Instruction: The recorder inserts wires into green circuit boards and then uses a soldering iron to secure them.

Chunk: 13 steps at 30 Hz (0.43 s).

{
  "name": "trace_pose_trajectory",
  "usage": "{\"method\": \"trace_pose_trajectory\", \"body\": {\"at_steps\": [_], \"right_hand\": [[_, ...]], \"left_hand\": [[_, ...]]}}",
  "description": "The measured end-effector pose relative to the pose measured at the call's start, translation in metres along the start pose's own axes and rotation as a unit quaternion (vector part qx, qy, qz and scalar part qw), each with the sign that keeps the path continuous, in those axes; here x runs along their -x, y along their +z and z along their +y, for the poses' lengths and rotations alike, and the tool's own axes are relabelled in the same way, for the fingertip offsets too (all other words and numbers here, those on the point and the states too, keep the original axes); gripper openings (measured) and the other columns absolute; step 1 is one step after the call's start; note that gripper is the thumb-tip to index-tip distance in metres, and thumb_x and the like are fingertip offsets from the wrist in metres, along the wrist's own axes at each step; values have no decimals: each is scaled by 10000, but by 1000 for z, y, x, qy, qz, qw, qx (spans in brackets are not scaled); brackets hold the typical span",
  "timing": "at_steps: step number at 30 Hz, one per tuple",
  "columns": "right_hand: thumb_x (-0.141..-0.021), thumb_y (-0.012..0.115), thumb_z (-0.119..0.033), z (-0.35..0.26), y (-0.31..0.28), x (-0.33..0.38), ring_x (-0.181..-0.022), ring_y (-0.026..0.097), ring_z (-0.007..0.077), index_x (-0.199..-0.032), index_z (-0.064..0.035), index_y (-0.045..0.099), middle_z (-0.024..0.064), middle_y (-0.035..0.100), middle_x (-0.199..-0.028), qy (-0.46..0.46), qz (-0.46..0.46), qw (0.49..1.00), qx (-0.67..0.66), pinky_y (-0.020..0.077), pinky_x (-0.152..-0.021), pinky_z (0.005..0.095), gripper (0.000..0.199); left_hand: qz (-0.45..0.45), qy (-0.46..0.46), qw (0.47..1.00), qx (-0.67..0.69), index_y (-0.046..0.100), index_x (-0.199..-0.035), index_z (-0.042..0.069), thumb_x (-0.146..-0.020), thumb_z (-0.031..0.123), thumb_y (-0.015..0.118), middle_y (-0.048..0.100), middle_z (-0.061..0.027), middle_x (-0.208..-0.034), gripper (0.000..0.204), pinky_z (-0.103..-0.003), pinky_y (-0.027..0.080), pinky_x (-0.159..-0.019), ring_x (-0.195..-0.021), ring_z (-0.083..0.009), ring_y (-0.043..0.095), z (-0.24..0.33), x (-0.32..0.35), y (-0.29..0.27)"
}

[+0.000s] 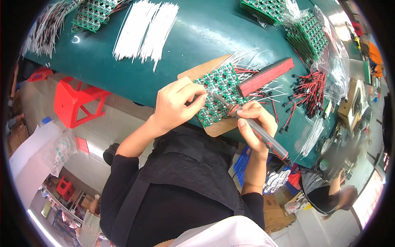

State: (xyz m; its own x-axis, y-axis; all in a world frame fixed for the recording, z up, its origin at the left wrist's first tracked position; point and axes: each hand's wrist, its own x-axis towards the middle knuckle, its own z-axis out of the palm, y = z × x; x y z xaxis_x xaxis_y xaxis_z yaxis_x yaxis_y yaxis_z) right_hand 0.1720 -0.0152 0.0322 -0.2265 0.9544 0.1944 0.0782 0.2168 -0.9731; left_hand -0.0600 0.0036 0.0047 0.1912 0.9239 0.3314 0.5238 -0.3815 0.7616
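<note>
A green panel of small round circuit boards point(222, 88) lies on a brown cardboard sheet point(218, 128) at the near edge of the dark green table point(193, 37). My right hand point(257, 119) grips a soldering iron point(267, 140) with a red and black handle, its tip resting on the panel. My left hand point(177, 105) pinches a thin wire against the panel beside the tip. Thin white wires fan out from the panel's far side. A red bar point(266, 76) lies along the panel's right edge.
Bundles of white wires point(144, 31) lie at the far middle. Stacks of green boards point(308, 35) in clear bags and red and black leads point(306, 92) sit on the right. A red plastic stool point(76, 101) stands on the floor at left. Another person point(329, 193) is at lower right.
</note>
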Motion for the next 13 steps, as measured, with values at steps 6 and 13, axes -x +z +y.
{"method": "trace_pose_trajectory", "body": {"at_steps": [6, 13], "right_hand": [[-739, 691, 39, 0, -4, 3, -664, 572, 190, -884, 25, 654, 100, 600, -746, -19, 31, 999, 29, 461, -630, 300, 151], [-763, 682, 31, -1, -20, 2, -737, 565, 191, -914, 31, 651, 122, 621, -818, 1, 42, 999, 15, 464, -695, 308, 154]], "left_hand": [[93, 75, 987, 105, 661, -837, 31, -732, -57, 749, 644, -18, -770, 164, -240, 394, -476, -529, -83, 459, 23, -20, -16], [-2, 19, 998, 53, 656, -858, 76, -791, 4, 704, 648, -27, -821, 110, -279, 441, -506, -585, -118, 553, 9, -21, 2]]}}
